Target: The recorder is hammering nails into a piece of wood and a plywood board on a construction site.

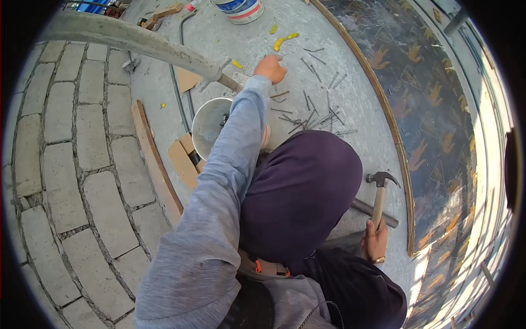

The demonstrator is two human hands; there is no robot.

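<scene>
My left hand [270, 69], on a grey-sleeved arm, reaches over the concrete floor with its fingers curled; whether it holds a nail is unclear. Loose steel nails [324, 117] lie scattered beyond the purple head covering [302, 185], which fills the middle of the view. My right hand [376, 242] grips the wooden handle of a claw hammer [381, 179] at the lower right, its head pointing away. A white bucket [211, 123] with small dark pieces inside stands under my left forearm, which partly hides it. Bent rusty nails [280, 95] lie just below my left hand.
A steel scaffold pipe [164, 47] slants across the upper left. Concrete blockwork [96, 135] and a wooden strip [154, 156] are at left. A wood-edged, dark printed panel [427, 94] curves along the right. Another bucket [242, 10] stands at the top. A metal tube [388, 218] lies by the hammer.
</scene>
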